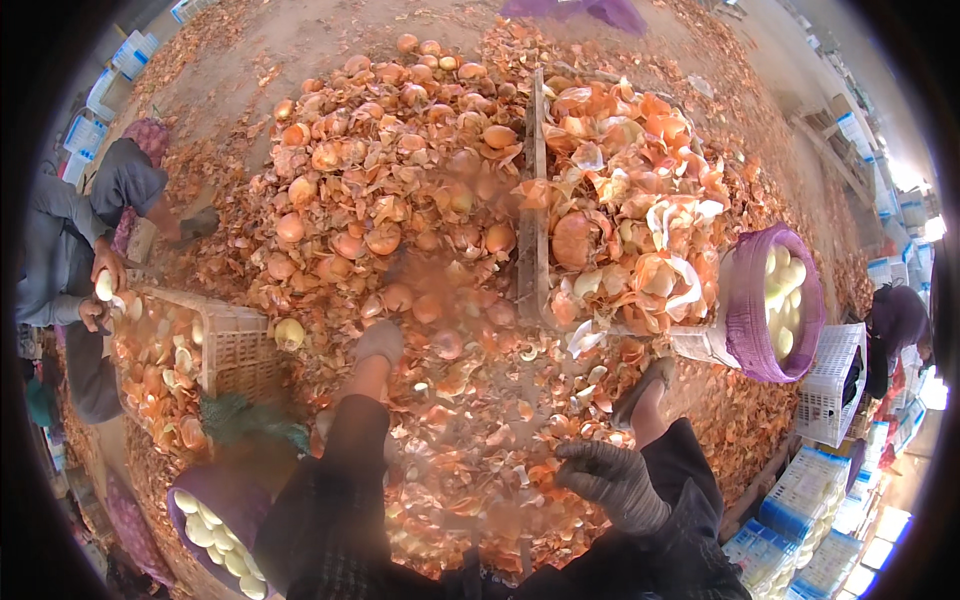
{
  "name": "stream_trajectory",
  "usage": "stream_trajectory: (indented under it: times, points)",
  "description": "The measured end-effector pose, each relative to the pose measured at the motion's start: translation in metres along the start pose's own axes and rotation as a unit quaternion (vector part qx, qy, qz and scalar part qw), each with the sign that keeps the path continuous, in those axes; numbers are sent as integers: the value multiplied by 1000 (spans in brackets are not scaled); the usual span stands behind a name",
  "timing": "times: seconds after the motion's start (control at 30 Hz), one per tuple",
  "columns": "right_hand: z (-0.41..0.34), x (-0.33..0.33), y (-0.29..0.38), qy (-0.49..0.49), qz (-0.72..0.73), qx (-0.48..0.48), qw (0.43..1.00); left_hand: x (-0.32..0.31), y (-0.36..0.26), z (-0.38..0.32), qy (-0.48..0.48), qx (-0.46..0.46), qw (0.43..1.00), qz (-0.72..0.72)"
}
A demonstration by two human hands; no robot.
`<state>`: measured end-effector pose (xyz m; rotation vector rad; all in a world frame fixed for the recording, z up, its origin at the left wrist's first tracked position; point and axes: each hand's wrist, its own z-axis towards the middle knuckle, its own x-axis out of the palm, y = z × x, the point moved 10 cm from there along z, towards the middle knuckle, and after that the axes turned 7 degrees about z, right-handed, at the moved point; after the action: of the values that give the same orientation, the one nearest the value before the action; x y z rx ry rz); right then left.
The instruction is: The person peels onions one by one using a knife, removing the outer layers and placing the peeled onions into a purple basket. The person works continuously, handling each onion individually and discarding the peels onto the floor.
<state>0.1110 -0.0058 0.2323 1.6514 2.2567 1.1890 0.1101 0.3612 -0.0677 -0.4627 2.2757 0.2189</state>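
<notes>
My right hand [611, 480], in a grey knitted glove, hangs near my right knee with its fingers curled. Whether something is inside the curl I cannot tell. My left hand is out of view. Onion skins [480, 457] cover the ground between my legs. Ahead of my feet lies a heap of unpeeled onions [382, 238] mixed with loose skins. Right of that heap a wooden-edged crate [534, 187] is piled with papery skins and a large onion [571, 240]. A bucket lined with purple mesh [739, 300] holds peeled onions [784, 289].
At left a co-worker's hand [109, 270] holds a peeled onion over a basket [232, 349] of skins. A second purple-lined bucket [232, 495] of peeled onions stands by my left leg. White plastic crates [832, 382] and stacked blue-and-white containers [806, 491] line the right, near another person [896, 322].
</notes>
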Motion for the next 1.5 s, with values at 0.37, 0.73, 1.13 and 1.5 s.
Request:
stream_trajectory:
  times: [0.37, 0.73, 1.13, 1.5]
  points:
    - [14, -4, -19, 26, -43, -5, 999, -19, 17, -62, -195, -93, 937, -276]
    - [9, -9, -17, 27, 4, -53, 998, -56, 17, -126, -184, -144, 947, -223]
    - [7, -13, -23, 10, 15, 26, 999, -16, -10, -5, -121, -134, 955, -236]
    - [21, -17, -40, 5, -4, -41, 999, 2, -83, -160, -161, 29, 684, -711]
